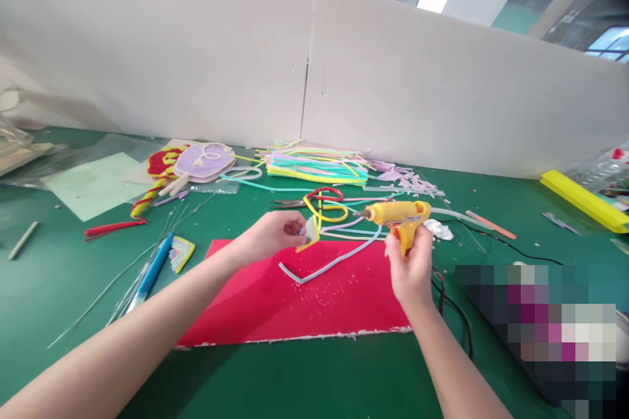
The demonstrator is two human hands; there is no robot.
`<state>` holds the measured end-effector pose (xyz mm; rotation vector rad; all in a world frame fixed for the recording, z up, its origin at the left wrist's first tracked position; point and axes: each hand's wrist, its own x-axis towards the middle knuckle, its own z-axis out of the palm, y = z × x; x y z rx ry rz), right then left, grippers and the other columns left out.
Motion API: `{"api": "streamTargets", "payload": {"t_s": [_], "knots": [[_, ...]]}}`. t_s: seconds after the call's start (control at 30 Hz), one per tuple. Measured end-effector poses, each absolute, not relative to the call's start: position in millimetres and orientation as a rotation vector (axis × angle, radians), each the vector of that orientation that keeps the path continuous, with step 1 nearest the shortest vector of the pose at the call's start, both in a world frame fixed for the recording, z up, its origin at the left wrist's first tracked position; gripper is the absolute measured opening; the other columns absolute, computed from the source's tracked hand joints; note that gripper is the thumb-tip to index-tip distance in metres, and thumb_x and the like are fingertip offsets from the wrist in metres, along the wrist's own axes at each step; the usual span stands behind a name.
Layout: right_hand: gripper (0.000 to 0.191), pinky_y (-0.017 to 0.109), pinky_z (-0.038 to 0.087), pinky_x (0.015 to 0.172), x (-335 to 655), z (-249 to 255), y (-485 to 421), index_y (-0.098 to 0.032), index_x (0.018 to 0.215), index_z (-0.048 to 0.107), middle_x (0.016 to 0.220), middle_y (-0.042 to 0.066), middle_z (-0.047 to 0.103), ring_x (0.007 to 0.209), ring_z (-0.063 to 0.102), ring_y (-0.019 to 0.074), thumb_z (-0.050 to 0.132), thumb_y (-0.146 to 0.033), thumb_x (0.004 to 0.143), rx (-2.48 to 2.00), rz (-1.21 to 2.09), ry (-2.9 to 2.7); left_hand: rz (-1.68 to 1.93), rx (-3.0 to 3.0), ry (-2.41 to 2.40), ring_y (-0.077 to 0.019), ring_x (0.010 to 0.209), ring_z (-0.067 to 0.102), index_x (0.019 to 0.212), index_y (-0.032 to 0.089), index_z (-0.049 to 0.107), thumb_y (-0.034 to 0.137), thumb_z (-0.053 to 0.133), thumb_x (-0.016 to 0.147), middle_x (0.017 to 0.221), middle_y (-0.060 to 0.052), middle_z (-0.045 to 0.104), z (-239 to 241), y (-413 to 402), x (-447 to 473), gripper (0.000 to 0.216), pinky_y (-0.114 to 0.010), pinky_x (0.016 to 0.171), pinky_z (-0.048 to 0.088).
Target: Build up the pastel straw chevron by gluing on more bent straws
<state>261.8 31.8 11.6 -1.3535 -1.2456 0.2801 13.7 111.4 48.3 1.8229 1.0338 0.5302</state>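
My right hand (411, 268) grips a yellow glue gun (399, 215), its nozzle pointing left. A black cord (457, 314) trails from it to the right. My left hand (275, 233) pinches a small curled piece of layered coloured strips (311, 232) just left of the nozzle, a short gap between them. Both hands hover over the far edge of a red sheet (295, 304) lying on the green table (314, 380). A light blue strip (330, 263) lies curved across the red sheet, among white crumbs.
A stack of coloured strips (314, 167) lies behind, with red and yellow loops (327, 203) and scissors (287, 203) nearer. At left are a lilac and red craft piece (196, 163), a small rainbow piece (181, 252), a blue pen (150, 273) and thin wires. White partition boards (442, 85) close the back.
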Motion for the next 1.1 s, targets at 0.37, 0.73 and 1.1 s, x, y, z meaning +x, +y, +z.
{"api": "streamTargets", "payload": {"t_s": [0.37,0.73,1.1], "knots": [[0.027,0.025,0.049,0.051,257,16,28,-0.02,0.091,0.049,0.071,-0.001,0.054,0.056,0.054,0.0133,0.064,-0.037,0.076,-1.538,0.106,-1.532,0.581,0.971,0.919,-0.0085,0.069,0.058,0.081,0.012,0.067,0.024,0.077,0.065,0.076,0.0,0.062,55,100,23,0.023,-0.019,0.069,0.047],[0.015,0.031,0.051,0.066,259,16,31,-0.019,0.091,0.05,0.084,0.007,0.056,0.081,0.06,0.0217,0.057,-0.029,0.083,-1.424,-0.165,-1.761,0.575,0.747,0.881,-0.0054,0.065,0.058,0.086,0.012,0.068,0.015,0.071,0.075,0.078,-0.001,0.064,59,94,24,0.012,-0.016,0.064,0.048],[0.014,0.033,0.051,0.064,259,16,31,-0.02,0.093,0.052,0.084,0.007,0.057,0.083,0.061,0.0233,0.055,-0.031,0.084,-1.43,-0.14,-1.759,0.553,0.754,0.874,-0.0047,0.06,0.056,0.084,0.013,0.067,0.02,0.072,0.074,0.072,0.0,0.062,60,93,24,0.013,-0.016,0.061,0.045]]}}
